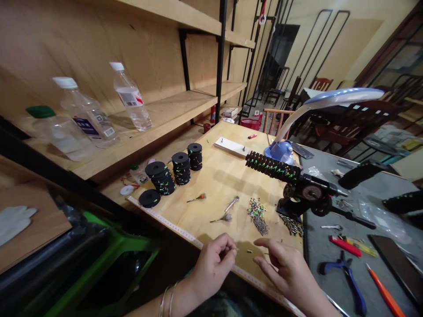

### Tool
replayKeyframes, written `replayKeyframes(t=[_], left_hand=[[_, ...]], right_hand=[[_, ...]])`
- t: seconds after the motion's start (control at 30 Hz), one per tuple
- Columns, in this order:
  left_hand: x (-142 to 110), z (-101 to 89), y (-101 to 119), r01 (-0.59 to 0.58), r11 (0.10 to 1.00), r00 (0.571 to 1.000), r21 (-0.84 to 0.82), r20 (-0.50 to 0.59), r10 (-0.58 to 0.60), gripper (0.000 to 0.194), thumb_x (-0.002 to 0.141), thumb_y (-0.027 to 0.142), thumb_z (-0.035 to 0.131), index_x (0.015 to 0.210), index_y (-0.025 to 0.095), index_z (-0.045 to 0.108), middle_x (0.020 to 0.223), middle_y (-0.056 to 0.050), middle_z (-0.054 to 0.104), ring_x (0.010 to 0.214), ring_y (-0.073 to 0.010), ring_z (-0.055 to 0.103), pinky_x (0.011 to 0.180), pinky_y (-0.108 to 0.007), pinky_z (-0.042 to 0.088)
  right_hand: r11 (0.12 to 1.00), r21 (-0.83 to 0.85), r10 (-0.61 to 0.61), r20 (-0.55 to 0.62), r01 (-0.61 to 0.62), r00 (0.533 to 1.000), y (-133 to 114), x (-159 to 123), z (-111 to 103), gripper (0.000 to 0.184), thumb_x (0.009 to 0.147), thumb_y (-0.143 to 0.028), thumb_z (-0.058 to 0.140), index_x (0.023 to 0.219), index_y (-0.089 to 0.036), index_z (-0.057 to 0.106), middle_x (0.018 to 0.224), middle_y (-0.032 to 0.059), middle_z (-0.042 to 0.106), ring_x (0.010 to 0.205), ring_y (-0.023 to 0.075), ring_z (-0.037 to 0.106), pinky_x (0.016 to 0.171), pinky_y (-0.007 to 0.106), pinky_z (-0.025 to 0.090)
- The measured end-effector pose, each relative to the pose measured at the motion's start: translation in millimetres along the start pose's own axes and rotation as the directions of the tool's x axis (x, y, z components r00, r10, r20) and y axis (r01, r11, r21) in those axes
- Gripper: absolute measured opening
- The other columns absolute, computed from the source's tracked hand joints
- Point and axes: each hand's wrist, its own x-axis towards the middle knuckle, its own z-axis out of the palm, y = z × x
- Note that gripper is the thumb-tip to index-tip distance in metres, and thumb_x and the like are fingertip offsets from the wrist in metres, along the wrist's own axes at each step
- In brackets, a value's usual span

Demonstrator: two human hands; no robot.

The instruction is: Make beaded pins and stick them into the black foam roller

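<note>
Head view, and the left hand point(213, 270) is pinching something tiny and thin between its fingertips, too small to name, above the wooden counter point(220, 176). The right hand point(284, 275) hangs open, fingers loosely curved, just beside a few small dark bits point(249, 251). Further up lies a loose heap of coloured beaded pins point(257, 215). Beyond it, three stacks of black spools point(181, 169) stand loaded with green-flecked pieces, one bare spool point(149, 198) waits, and a black hand-crank winder point(306, 191) carries a full black roll point(271, 167).
</note>
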Motion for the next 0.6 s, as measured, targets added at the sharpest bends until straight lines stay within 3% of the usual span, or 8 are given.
replayKeyframes(t=[0.13,0.3,0.43,0.53,0.6], left_hand=[[2,-0.4,-7,-0.003,1.0,1.0,-0.002,-0.003,0.003,0.015,0.086,0.023,0.048,0.073,0.018,0.049,0.061,0.005,0.039,0.058,-0.0115,0.039,0.056,-0.022,0.032],[6,-1.7,-8,-0.034,0.993,0.999,0.114,0.035,0.03,0.015,0.084,0.019,0.05,0.069,0.017,0.055,0.059,0.004,0.045,0.056,-0.0125,0.044,0.055,-0.023,0.034],[10,-5.0,6,-0.174,0.948,0.985,0.265,0.036,0.171,0.008,0.074,0.013,0.06,0.079,0.017,0.065,0.081,-0.005,0.063,0.077,-0.02,0.058,0.072,-0.029,0.043],[15,-0.5,23,-0.271,0.945,0.962,0.181,0.069,0.263,0.024,0.07,0.012,0.067,0.094,0.019,0.067,0.097,-0.008,0.067,0.098,-0.025,0.057,0.091,-0.036,0.041],[20,6.9,32,-0.27,0.961,0.958,0.062,0.113,0.262,0.015,0.073,0.016,0.068,0.088,0.018,0.068,0.092,-0.008,0.068,0.095,-0.0243,0.059,0.09,-0.035,0.042]], right_hand=[[0.996,0.066,0.049,0.06,-0.053,0.997,-4,-3,-13,0.01,0.093,-0.026,0.043,0.091,-0.02,0.051,0.06,-0.0017,0.059,0.052,0.0135,0.056,0.051,0.022,0.039],[0.994,0.109,0.016,0.081,-0.025,0.997,-10,0,-29,0.014,0.095,-0.024,0.037,0.086,-0.023,0.048,0.067,0.0,0.063,0.057,0.0134,0.058,0.054,0.022,0.04],[0.989,0.144,0.002,0.12,-0.02,0.993,-13,6,-33,0.017,0.098,-0.028,0.036,0.087,-0.023,0.049,0.069,0.0009,0.067,0.06,0.0139,0.063,0.057,0.023,0.042],[0.99,0.14,0.017,0.126,-0.034,0.992,-15,9,-35,0.017,0.098,-0.03,0.037,0.09,-0.023,0.051,0.068,0.0006,0.068,0.06,0.0141,0.063,0.057,0.023,0.042],[0.991,0.131,0.018,0.115,-0.033,0.993,-16,10,-36,0.018,0.097,-0.03,0.038,0.09,-0.022,0.052,0.067,0.0006,0.066,0.059,0.0139,0.061,0.055,0.023,0.041]])
